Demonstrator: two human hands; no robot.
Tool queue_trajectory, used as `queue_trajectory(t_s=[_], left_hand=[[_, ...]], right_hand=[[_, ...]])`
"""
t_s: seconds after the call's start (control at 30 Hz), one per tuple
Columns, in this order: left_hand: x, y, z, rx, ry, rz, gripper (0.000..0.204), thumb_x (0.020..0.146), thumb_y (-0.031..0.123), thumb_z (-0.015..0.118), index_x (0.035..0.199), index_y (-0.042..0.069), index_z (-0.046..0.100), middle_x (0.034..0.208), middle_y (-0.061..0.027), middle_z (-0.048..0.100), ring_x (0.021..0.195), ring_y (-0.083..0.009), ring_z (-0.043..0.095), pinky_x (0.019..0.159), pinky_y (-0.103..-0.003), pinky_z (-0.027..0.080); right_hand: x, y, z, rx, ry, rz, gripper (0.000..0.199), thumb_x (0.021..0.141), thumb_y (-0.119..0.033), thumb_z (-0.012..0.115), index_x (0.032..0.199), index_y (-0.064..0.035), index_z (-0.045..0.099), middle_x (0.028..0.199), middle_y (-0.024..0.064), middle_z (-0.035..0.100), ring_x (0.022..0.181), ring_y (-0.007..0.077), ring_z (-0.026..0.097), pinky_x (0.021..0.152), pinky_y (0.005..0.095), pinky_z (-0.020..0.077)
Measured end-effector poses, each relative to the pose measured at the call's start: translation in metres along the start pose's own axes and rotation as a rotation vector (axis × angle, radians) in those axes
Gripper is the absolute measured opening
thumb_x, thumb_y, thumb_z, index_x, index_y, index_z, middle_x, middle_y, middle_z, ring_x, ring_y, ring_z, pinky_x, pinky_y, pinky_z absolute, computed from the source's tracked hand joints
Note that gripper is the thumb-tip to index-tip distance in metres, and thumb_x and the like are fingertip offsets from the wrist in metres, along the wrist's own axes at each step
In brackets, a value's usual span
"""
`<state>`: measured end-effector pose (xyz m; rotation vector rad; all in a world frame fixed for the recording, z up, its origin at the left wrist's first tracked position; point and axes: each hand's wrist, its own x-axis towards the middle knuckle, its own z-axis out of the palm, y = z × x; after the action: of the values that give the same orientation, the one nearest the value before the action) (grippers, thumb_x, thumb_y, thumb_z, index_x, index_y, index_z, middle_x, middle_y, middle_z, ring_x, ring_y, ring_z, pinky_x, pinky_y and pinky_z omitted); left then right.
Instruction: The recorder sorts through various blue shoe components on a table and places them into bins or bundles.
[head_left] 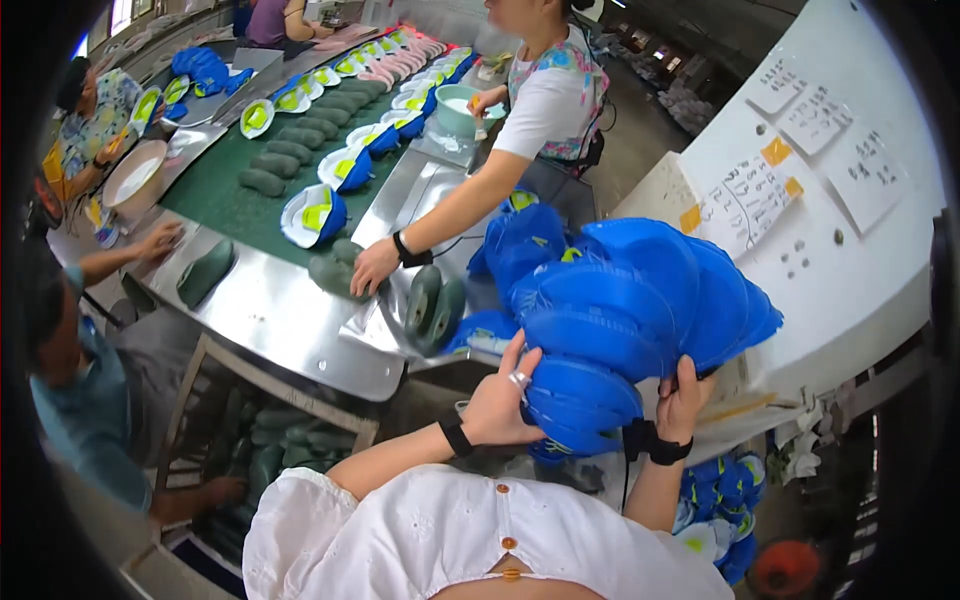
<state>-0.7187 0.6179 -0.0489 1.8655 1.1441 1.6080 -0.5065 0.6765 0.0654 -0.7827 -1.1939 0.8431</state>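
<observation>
A thick bundle of nested blue shoe uppers (600, 320) fills the space in front of me, over the metal table's end. My left hand (500, 405) grips its near left side, with a ring on one finger and the thumb underneath. On the right, my right hand (683, 400) holds the bundle's lower edge, its fingertips partly behind the uppers. Beyond my left hand, two dark green shoe lasts (435, 308) lie side by side on the metal tabletop (290, 315). Another blue upper (520, 240) shows just behind the bundle.
A green conveyor belt (225, 215) carries rows of lasts and uppers. Across the table, a co-worker's hand (375, 268) touches lasts. Another person (100, 400) works at left beside a crate of lasts (290, 430). Right stand a white board (800, 220), more uppers (720, 500) and a red bucket (787, 568).
</observation>
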Motion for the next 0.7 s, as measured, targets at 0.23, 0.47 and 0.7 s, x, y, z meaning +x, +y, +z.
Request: queue_trajectory(t_s=[0.23, 0.47, 0.7], left_hand=[[0.072, -0.051, -0.049, 0.006, -0.124, -0.144, 0.115, 0.047, 0.029, 0.082, 0.135, 0.004, 0.012, 0.135, -0.0278, 0.016, 0.098, -0.0437, 0.050, 0.081, -0.040, 0.045], [0.106, -0.088, -0.045, -0.046, -0.169, -0.210, 0.116, 0.047, 0.032, 0.081, 0.135, 0.006, 0.011, 0.133, -0.0280, 0.019, 0.097, -0.0452, 0.050, 0.082, -0.041, 0.045], [0.162, -0.130, -0.024, -0.111, -0.141, -0.255, 0.114, 0.051, 0.034, 0.080, 0.132, -0.004, 0.009, 0.137, -0.0262, 0.014, 0.124, -0.0408, 0.023, 0.096, -0.038, 0.035]], right_hand=[[0.058, 0.063, 0.053, -0.159, 0.098, 0.164, 0.020, 0.075, -0.017, 0.067, 0.073, -0.0053, 0.051, 0.059, -0.0012, 0.046, 0.037, 0.0072, 0.038, 0.034, 0.0205, 0.0277], [0.100, 0.110, 0.062, -0.189, 0.128, 0.286, 0.017, 0.078, -0.018, 0.064, 0.075, -0.0061, 0.051, 0.057, -0.0009, 0.047, 0.036, 0.0078, 0.038, 0.033, 0.0212, 0.0254], [0.194, 0.159, 0.077, -0.218, -0.037, 0.359, 0.021, 0.075, -0.016, 0.067, 0.066, -0.0073, 0.051, 0.053, -0.0020, 0.045, 0.036, 0.0076, 0.038, 0.033, 0.0216, 0.0260]])
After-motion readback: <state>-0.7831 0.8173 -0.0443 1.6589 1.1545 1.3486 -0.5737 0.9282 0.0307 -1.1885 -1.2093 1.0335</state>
